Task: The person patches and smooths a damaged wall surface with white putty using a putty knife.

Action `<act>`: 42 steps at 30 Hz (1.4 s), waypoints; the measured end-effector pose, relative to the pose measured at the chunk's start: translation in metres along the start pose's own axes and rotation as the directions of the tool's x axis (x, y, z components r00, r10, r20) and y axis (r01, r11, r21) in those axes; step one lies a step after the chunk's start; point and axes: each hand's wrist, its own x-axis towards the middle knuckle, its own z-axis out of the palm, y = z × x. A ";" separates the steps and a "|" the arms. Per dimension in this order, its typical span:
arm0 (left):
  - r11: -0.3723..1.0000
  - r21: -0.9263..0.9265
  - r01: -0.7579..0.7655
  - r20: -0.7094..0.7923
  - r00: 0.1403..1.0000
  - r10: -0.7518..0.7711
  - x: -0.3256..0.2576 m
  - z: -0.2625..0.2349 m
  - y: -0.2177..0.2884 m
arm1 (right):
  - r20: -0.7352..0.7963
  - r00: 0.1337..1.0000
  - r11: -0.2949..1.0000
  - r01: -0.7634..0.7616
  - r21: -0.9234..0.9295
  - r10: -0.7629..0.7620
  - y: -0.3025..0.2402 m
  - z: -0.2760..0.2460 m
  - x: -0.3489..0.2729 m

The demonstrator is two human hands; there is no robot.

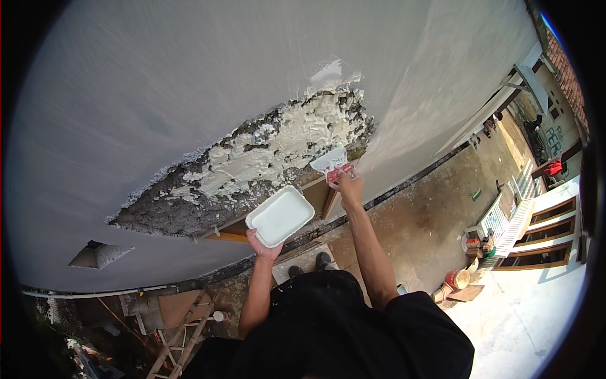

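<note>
In my left hand point(262, 248) is a shallow white tray point(294, 231) with smooth white filler inside; the fingers grip its near left corner. My right hand point(349, 188) is closed around the red handle of a putty knife point(330, 158). White filler coats the knife's wide blade, which is at the lower right edge of a rough patch point(271, 145) in the grey wall point(189, 76). I cannot tell whether the blade touches the wall. Lumpy cream filler covers much of the patch, while dark coarse masonry shows at its left end and edges.
A wooden-framed opening point(330, 201) lies below the patch. A small hole point(100, 254) is in the wall at left. My shoes point(322, 260) stand close to the wall base. A wooden ladder point(180, 347) is at lower left. A reddish bucket point(456, 278) and white bench point(514, 222) stand right.
</note>
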 end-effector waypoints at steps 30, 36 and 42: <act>0.996 0.042 0.073 0.061 0.995 -0.075 -0.003 0.018 -0.011 | 0.338 0.938 0.762 0.269 -0.589 -0.070 -0.048 -0.001 -0.146; 0.992 0.087 0.089 0.089 0.991 -0.097 -0.002 0.025 -0.011 | 0.303 0.946 0.730 0.285 -0.621 -0.112 -0.024 -0.001 -0.136; 0.995 0.075 0.067 0.096 0.993 -0.074 0.000 0.028 -0.010 | 0.286 0.958 0.850 0.158 -0.503 -0.009 -0.016 0.003 -0.138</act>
